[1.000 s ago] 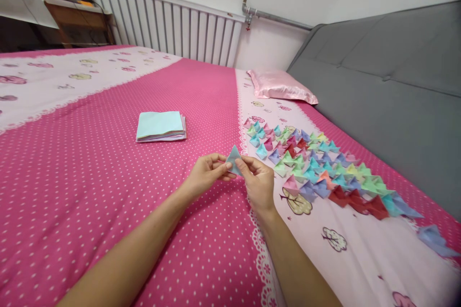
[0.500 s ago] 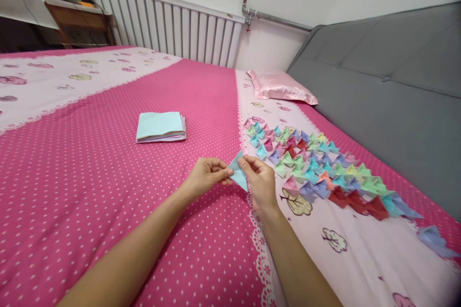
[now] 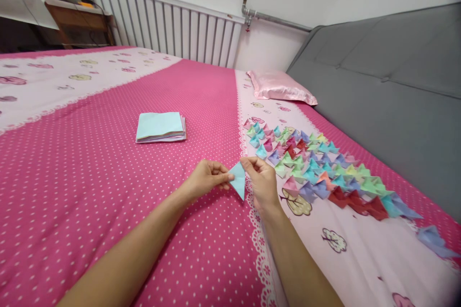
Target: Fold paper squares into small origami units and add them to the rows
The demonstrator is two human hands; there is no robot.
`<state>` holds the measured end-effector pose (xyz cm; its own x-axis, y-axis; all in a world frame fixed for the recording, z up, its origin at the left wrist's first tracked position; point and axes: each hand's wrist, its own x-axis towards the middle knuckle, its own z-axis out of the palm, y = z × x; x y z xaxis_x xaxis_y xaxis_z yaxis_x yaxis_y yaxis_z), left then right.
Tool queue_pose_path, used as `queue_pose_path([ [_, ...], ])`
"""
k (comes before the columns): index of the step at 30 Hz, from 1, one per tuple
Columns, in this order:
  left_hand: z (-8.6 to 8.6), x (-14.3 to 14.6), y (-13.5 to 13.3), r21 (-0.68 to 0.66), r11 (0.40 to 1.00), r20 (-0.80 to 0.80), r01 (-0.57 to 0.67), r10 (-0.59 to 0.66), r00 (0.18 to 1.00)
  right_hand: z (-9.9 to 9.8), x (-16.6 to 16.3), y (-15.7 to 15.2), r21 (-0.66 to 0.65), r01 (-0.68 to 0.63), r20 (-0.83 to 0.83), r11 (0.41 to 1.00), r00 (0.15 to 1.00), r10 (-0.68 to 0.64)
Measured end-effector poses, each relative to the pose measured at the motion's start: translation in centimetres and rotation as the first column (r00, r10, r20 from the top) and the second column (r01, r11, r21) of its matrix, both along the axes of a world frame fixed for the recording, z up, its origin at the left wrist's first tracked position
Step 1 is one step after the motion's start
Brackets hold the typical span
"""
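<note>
Light-blue folded paper (image 3: pixel 238 182), held just above the dotted bedspread (image 3: pixel 201 254). The person's left hand (image 3: pixel 206 176) pinches its left corner between thumb and fingers; the right hand (image 3: pixel 264 181) pinches its top, and one point hangs downward. Beside the right hand, rows of coloured paper boats (image 3: pixel 312 172) stand on a pale band. Farther from me lie a stack of paper sheets (image 3: pixel 159 125), then a pink pillow (image 3: pixel 283 87); beyond, a white radiator (image 3: pixel 173 24).
</note>
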<state>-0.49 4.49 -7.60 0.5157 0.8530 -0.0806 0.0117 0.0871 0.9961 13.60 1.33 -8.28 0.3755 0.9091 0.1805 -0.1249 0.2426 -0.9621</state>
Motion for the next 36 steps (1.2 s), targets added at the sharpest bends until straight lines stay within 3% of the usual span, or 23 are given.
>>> queue_pose_path([
  [6, -0.01, -0.25, 0.51, -0.035, 0.996, 0.102, -0.087, 0.09, 0.991, 0.52, -0.11, -0.2, -0.019, -0.224, -0.085, 0.974, 0.971, 0.222],
  [13, 0.0, -0.37, 0.83, -0.016, 0.985, 0.273, -0.171, 0.169, 0.947, 0.69, 0.04, -0.47, -0.004, -0.32, -0.069, 0.947, 0.945, 0.319],
  [36, -0.09, -0.36, 0.85, 0.035, 0.984, 0.182, -0.176, 0.167, 0.969, -0.03, 0.08, -0.03, 0.105, -0.245, 0.063, 0.964, 0.969, 0.24],
])
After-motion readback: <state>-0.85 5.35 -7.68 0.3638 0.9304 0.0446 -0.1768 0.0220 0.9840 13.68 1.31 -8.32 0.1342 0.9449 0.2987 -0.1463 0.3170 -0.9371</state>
